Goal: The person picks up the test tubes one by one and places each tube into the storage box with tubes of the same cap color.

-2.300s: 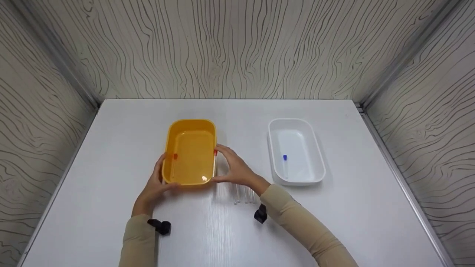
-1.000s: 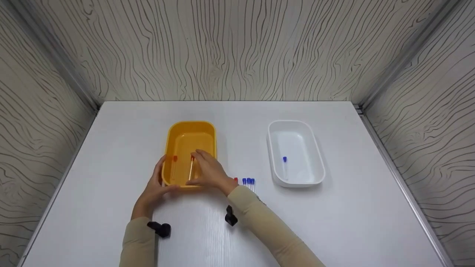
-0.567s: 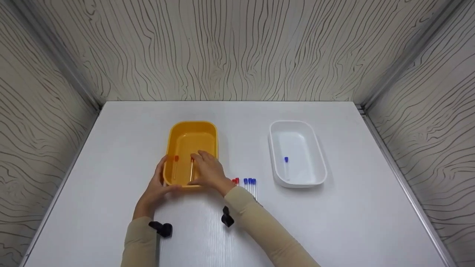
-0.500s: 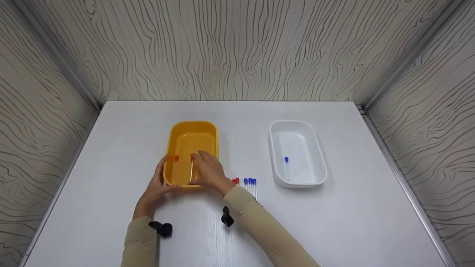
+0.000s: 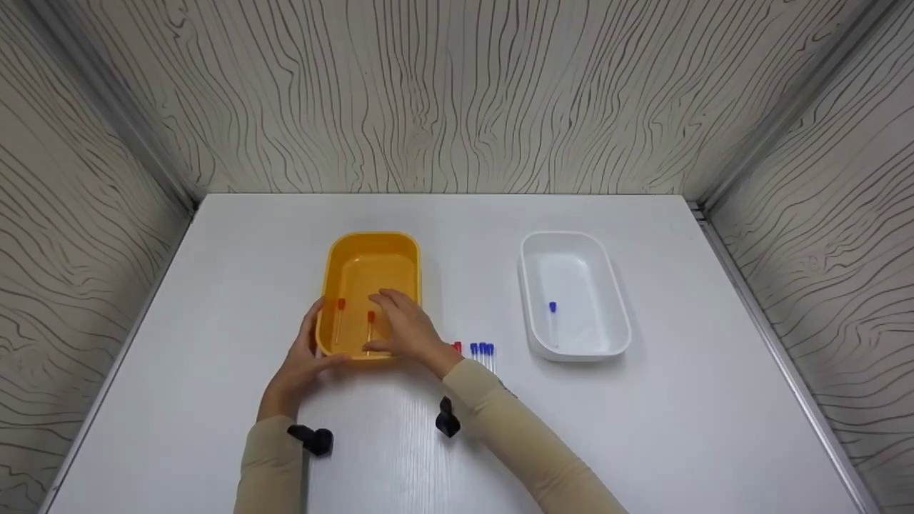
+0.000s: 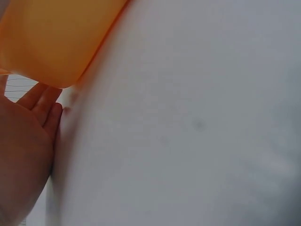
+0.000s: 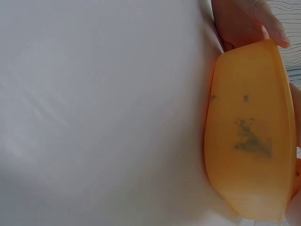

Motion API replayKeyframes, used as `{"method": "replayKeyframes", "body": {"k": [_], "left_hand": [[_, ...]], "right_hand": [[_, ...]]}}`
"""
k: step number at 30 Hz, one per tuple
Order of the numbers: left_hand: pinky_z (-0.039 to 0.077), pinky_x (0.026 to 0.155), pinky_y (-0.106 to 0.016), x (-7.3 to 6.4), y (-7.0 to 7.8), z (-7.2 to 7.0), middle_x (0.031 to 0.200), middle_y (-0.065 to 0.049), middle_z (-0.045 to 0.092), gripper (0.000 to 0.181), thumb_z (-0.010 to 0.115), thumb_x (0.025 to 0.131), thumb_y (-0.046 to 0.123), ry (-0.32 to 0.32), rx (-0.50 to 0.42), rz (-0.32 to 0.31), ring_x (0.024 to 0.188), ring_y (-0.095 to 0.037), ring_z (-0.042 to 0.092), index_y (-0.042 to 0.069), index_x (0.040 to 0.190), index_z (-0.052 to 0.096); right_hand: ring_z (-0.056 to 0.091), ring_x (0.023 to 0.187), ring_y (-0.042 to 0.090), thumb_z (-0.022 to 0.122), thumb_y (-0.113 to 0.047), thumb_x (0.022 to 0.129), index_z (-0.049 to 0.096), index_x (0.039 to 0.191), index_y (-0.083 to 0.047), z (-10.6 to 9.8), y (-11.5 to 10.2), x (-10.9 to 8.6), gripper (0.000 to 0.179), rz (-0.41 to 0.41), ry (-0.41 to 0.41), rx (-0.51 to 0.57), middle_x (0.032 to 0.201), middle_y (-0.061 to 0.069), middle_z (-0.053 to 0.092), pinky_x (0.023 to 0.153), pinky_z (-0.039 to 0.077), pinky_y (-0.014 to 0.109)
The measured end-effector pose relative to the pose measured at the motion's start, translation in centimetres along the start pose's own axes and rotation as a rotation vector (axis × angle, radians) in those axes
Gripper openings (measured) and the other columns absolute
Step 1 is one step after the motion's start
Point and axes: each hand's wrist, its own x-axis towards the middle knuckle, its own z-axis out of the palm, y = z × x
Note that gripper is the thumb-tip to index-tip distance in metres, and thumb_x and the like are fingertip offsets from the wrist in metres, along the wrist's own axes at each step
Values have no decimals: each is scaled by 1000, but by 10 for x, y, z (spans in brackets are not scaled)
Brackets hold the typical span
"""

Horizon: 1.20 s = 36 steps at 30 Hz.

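My left hand (image 5: 298, 368) holds the near left corner of the yellow plastic box (image 5: 378, 246), fingers along its left side and thumb at the front rim. Over the right part of this box is my right hand (image 5: 408, 330), its thumb and fingertips spread apart. Between them a red-capped test tube (image 5: 370, 317) lies in the box, clear of the fingertips. To its left a second red-capped test tube (image 5: 341, 305) lies along the wall. In the right wrist view, the yellow box (image 7: 249, 108) hides most of the right hand.
Right of the yellow box stands a white plastic box (image 5: 582, 285) holding a blue-capped test tube (image 5: 553, 308). Between the boxes, blue-capped tubes (image 5: 482, 348) and a red cap (image 5: 458, 347) lie on the white table (image 5: 685, 400), partly behind the right sleeve (image 5: 493, 407).
My right hand came from right of the yellow box with a red-capped tube and lowered it inside. Its fingers have now parted, and the tube has dropped slightly toward me. Left hand stays put.
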Motion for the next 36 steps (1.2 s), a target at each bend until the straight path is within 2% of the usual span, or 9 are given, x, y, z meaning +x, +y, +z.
{"method": "replayKeyframes", "body": {"k": [5, 10, 16, 28, 36], "left_hand": [[7, 124, -56, 0, -1, 1, 165, 1, 11, 101, 77, 81, 21, 0, -16, 13, 153, -25, 14, 36, 154, 9], [5, 124, -57, -2, -1, 0, 165, 0, 12, 100, 76, 81, 19, -11, -40, 18, 153, -26, 15, 37, 153, 9], [3, 125, -56, -1, -1, -1, 165, 0, 13, 102, 78, 79, 19, -13, -47, 13, 153, -25, 15, 36, 153, 10], [3, 124, -57, -1, -1, -1, 165, -5, 13, 103, 78, 78, 15, -17, -59, 44, 152, -28, 15, 31, 154, 10], [4, 125, -55, -2, 0, 0, 165, -4, 12, 102, 78, 79, 16, -9, -69, 36, 153, -27, 13, 31, 154, 10]], "right_hand": [[40, 142, 24, 72, -42, 83, 44, 142, -16, -7, 7, -7, 70, -71, 61, 75, 153, 6, 40, 117, 38, 38], [41, 141, 25, 72, -38, 85, 48, 140, -13, -13, 14, -16, 65, -129, 109, 144, 151, 9, 42, 117, 38, 39], [43, 139, 27, 74, -35, 83, 50, 137, -9, -21, 23, -30, 65, -203, 152, 151, 148, 12, 45, 116, 39, 40], [46, 135, 29, 76, -30, 82, 55, 130, -5, -31, 47, -53, 58, -260, 191, 149, 143, 14, 50, 112, 43, 42], [48, 133, 28, 77, -30, 81, 56, 127, -7, -30, 70, -69, 56, -241, 141, 131, 141, 13, 52, 110, 45, 42]]}}
